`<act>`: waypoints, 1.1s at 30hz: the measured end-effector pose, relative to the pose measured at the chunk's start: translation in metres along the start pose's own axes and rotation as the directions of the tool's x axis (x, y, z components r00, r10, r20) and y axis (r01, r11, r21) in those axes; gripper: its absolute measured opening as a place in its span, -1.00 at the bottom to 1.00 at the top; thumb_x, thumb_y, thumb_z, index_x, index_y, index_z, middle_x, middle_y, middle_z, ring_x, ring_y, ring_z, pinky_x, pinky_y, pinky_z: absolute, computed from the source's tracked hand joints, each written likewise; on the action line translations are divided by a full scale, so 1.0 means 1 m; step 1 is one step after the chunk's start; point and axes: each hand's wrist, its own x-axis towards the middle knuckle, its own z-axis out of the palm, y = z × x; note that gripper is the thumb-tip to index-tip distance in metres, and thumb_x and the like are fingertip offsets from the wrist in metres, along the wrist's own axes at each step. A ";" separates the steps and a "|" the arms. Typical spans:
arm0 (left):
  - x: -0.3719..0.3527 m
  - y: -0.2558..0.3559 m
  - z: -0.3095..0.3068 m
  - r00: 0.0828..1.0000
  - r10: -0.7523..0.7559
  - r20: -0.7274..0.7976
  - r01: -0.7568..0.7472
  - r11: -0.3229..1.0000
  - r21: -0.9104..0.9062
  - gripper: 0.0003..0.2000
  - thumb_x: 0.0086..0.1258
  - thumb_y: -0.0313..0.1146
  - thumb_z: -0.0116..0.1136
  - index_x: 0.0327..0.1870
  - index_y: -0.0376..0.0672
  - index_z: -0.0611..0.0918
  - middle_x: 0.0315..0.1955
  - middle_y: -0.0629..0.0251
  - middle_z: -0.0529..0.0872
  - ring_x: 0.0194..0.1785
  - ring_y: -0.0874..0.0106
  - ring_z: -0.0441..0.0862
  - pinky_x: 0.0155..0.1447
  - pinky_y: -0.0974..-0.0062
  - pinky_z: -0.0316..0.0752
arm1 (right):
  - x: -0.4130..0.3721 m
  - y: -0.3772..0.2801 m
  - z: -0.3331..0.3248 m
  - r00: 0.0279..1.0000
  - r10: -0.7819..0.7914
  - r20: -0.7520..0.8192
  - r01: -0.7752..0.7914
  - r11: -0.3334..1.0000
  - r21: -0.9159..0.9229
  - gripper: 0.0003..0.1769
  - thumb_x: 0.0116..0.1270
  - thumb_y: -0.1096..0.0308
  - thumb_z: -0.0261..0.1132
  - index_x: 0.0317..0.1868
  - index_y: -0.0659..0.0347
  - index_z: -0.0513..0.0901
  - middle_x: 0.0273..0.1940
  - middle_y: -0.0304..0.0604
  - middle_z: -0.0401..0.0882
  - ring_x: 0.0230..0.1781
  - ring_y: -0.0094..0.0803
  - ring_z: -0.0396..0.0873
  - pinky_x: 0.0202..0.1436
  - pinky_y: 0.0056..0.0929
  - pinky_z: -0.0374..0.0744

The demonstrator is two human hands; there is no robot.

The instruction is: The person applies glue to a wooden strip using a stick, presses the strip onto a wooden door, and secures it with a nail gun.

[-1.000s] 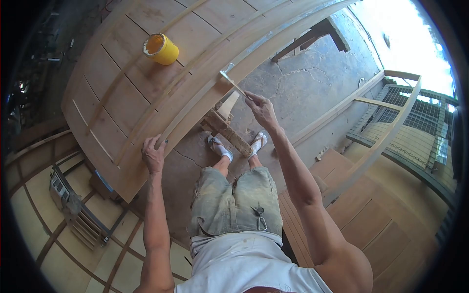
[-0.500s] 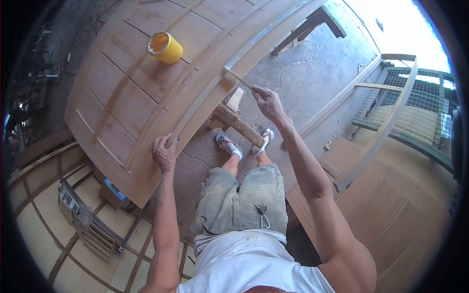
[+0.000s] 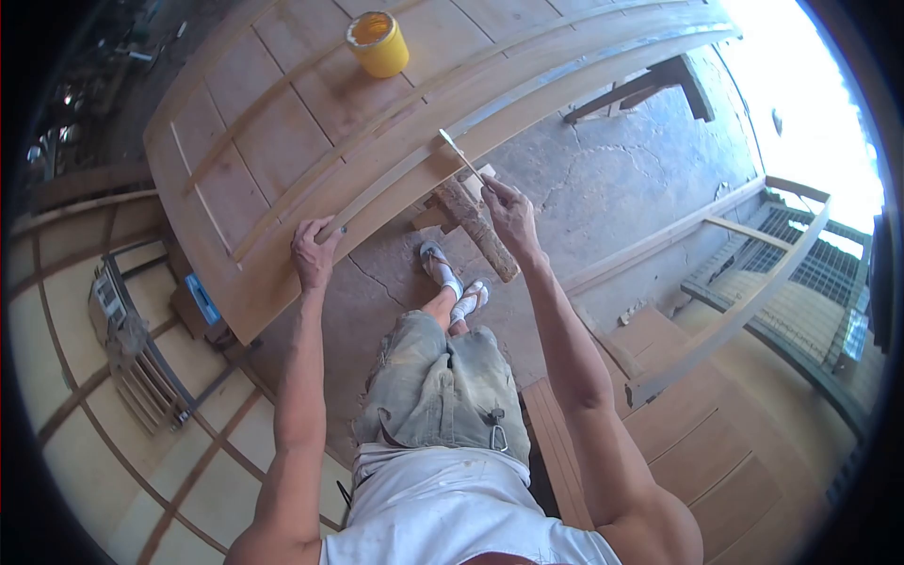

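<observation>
Fingers of my right hand [image 3: 509, 213] pinch a thin pale wooden stick [image 3: 457, 154], tip on the large wooden door panel [image 3: 282, 132]; head indistinct. Left hand [image 3: 314, 250] clasps its slim edge strip [image 3: 386, 194], fingertips hidden.

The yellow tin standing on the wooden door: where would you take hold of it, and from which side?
Around its round wall, below the rim. The yellow tin stands upright on the door, open-topped, with no handle that shows, so clasp it from the side and keep it level. The right hand holds a thin tool; the left hand, resting on the door's edge, seems freer.
</observation>
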 end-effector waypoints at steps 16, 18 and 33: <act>0.012 -0.018 0.001 0.990 -0.054 0.132 0.074 0.985 -0.155 -0.63 0.28 -0.21 0.62 0.08 -0.13 0.91 -0.03 0.19 0.82 0.09 0.20 0.79 0.29 0.27 0.65 | -0.013 -0.001 0.013 0.989 -0.144 0.025 0.145 0.989 -0.043 -0.54 0.61 0.17 0.43 0.41 0.12 0.80 0.07 0.21 0.87 0.08 -0.11 0.85 0.22 -0.21 0.70; 0.012 -0.022 0.002 0.990 -0.051 0.132 0.073 0.983 -0.170 -0.63 0.28 -0.20 0.62 0.07 -0.12 0.91 -0.03 0.20 0.82 0.08 0.23 0.80 0.29 0.29 0.65 | -0.023 -0.004 0.014 0.987 -0.135 0.087 0.143 0.986 -0.092 -0.55 0.63 0.18 0.41 0.40 0.15 0.80 0.04 0.17 0.89 0.06 -0.17 0.85 0.20 -0.23 0.70; 0.013 -0.018 0.004 0.996 -0.006 0.087 0.020 0.986 -0.166 -0.66 0.25 -0.25 0.64 0.03 -0.11 0.91 -0.09 0.19 0.83 0.01 0.21 0.80 0.22 0.26 0.68 | -0.041 -0.024 0.023 0.981 -0.090 0.173 0.093 0.996 -0.005 -0.53 0.73 0.12 0.25 0.43 0.18 0.77 -0.22 -0.10 0.87 -0.22 -0.50 0.70 -0.05 -0.31 0.68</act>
